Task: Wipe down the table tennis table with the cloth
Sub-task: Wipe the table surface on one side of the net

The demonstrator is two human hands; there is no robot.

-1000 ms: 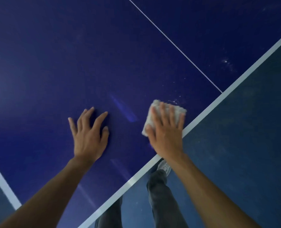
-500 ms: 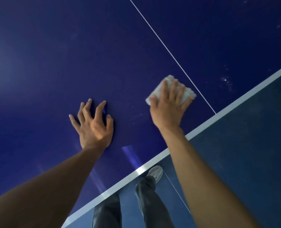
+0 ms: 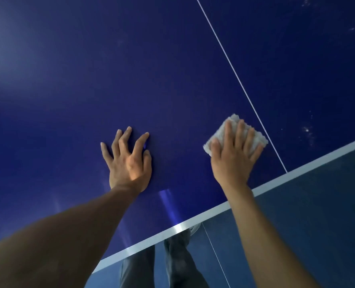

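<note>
Pressing the cloth (image 3: 215, 139) flat under our straight-fingered right grip (image 3: 234, 161), left grip (image 3: 128, 161) splayed empty on the worktop (image 3: 130, 69) to its left, we judge wiping unfinished: pale specks (image 3: 307, 129) lie to its right.

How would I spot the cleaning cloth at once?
Find the dark blue table and follow its thin white centre line toward the near edge. Just left of it, under the right hand, lies the cloth: the only pale, nubbly thing there.
</note>
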